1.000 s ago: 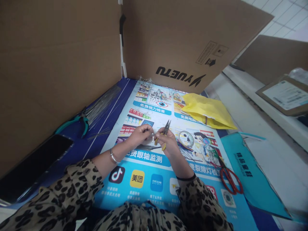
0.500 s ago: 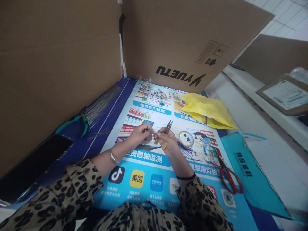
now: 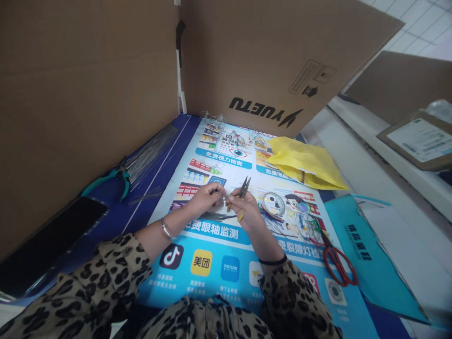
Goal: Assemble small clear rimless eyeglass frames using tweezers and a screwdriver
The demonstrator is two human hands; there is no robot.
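Blue tabletop [image 3: 120,216] beneath a printed poster [image 3: 215,252], loose wires [image 3: 151,153], teal-handled pliers [image 3: 124,174]

A yellow pouch [image 3: 305,159] lies between cardboard [image 3: 275,56] and a teal bag [image 3: 379,270].

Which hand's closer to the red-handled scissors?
Right. The right hand, holding the yellow-handled pliers, is left of and farther forward than the red-handled scissors; the left hand is farther left still, beyond the right.

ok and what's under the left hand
Below the left hand lies the printed poster, with thin dark strands showing past the hand's near edge. What lies directly beneath the palm is covered and can't be seen.
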